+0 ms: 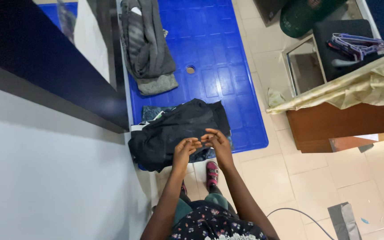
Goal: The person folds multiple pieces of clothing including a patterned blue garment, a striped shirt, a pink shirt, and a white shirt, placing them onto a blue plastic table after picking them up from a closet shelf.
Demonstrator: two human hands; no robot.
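I am looking down at a pale tiled floor (316,186), with a white wall filling the left of the view and a dark ledge (45,62) running above it. A long blue plastic table (227,58) stretches away from me along the wall. To the right stands a brown wooden cabinet (334,124) draped with a crumpled cream cloth (361,86), and a bunch of clothes hangers (356,44) lies on a dark surface behind it.

On the far part of the table lies a grey knitted garment (150,49), loosely folded. At the near end is a black garment (174,129), rumpled into a heap over a patterned blue cloth (150,112) that peeks out beneath it.

My left hand (184,149) and right hand (216,141) hover together over the near edge of the black garment, fingertips almost meeting. The fingers of both are loosely curled and part open; I cannot tell whether they pinch any fabric or only brush it. My read is that the work stands at taking up the black garment, with nothing lifted yet. The next move calls for a firm pinch on an edge or seam with each hand, then spreading the hands apart to find the garment's shape.
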